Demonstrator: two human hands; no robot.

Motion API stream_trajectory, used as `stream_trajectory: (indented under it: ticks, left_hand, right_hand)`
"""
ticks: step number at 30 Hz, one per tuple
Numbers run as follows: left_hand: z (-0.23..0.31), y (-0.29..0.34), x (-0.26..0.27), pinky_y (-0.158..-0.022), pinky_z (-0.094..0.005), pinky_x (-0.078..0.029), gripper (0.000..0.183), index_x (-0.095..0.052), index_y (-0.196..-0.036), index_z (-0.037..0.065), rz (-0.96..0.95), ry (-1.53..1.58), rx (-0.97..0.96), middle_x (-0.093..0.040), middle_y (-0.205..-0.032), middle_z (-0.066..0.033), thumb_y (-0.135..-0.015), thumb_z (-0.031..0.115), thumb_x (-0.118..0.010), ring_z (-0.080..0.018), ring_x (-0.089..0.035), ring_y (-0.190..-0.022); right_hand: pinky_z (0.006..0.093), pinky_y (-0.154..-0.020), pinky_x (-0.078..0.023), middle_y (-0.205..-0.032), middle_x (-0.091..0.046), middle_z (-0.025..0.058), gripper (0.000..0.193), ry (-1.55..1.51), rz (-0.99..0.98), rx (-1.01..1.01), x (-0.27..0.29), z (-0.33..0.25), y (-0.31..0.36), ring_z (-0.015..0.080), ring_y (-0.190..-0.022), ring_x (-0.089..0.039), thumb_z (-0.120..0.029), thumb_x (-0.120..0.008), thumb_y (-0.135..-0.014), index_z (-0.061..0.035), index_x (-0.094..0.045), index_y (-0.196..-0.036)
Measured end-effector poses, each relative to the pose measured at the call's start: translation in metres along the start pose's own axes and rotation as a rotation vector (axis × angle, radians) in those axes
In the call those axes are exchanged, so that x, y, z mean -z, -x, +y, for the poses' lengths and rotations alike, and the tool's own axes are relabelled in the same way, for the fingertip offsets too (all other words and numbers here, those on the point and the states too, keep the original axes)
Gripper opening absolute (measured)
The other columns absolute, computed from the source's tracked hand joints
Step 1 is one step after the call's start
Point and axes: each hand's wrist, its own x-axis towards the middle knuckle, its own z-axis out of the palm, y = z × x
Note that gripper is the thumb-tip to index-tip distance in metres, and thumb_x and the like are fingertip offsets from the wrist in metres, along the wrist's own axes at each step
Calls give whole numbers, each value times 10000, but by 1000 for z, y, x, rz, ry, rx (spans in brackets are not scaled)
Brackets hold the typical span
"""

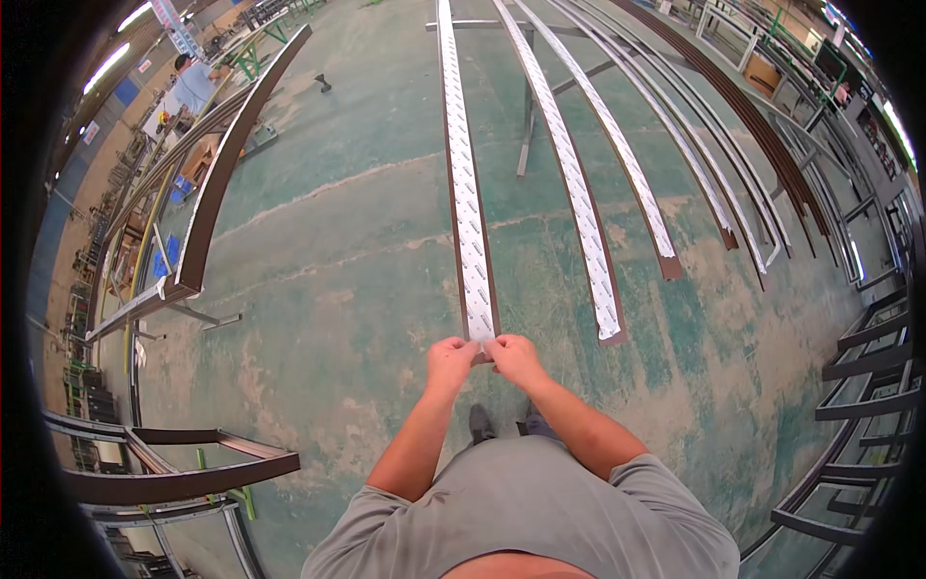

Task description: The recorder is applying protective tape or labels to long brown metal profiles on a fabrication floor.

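Observation:
A long brown metal profile (pixel 450 183) runs away from me, its top covered with white printed protective film (pixel 470 227). At its near end my left hand (pixel 451 361) and my right hand (pixel 514 357) meet, one at each side. Thumbs and fingertips of both hands are pinched together on the end of the film. The profile's brown tip shows just under the fingers. To the right lies a second film-covered profile (pixel 576 183), its film end crumpled near the tip, and beyond it a third profile (pixel 622 145).
More slim profiles (pixel 719 145) and dark brown bars (pixel 772 135) lie farther right on a metal stand (pixel 527 125). Brown frames stand at left (pixel 246 125), lower left (pixel 193 481) and right (pixel 868 405). A person (pixel 196 85) works at the far left. Green worn floor lies below.

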Motion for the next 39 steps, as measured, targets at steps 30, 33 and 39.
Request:
stream_trajectory:
  ticks: [30, 33, 39]
  left_hand:
    - [-31, -2, 10, -544, -296, -493, 142, -562, -655, 26, -60, 314, 27, -598, -662, -44, -783, 35, -623, -144, -583, -577]
    - [-35, -7, 11, -559, -306, -512, 144, -560, -662, 34, -104, 410, 39, -604, -681, -48, -788, 34, -630, -152, -585, -579]
    - [-38, -7, 16, -593, -308, -531, 137, -550, -698, 33, -145, 416, 110, -617, -747, -81, -811, 25, -626, -167, -592, -621]
  right_hand:
    - [299, -558, -550, -743, -629, 62, 236, -576, -6, -353, -7, 5, 15, 140, -625, -629, -196, -726, -833, -33, -586, -930]
    - [310, -588, -560, -820, -626, 71, 319, -677, -29, -437, -3, 3, 12, 137, -640, -618, -199, -731, -836, -27, -552, -1035]
    - [293, -641, -554, -867, -615, 68, 341, -766, -172, -370, 1, 19, 4, 134, -652, -605, -148, -707, -837, 18, -523, -1071]
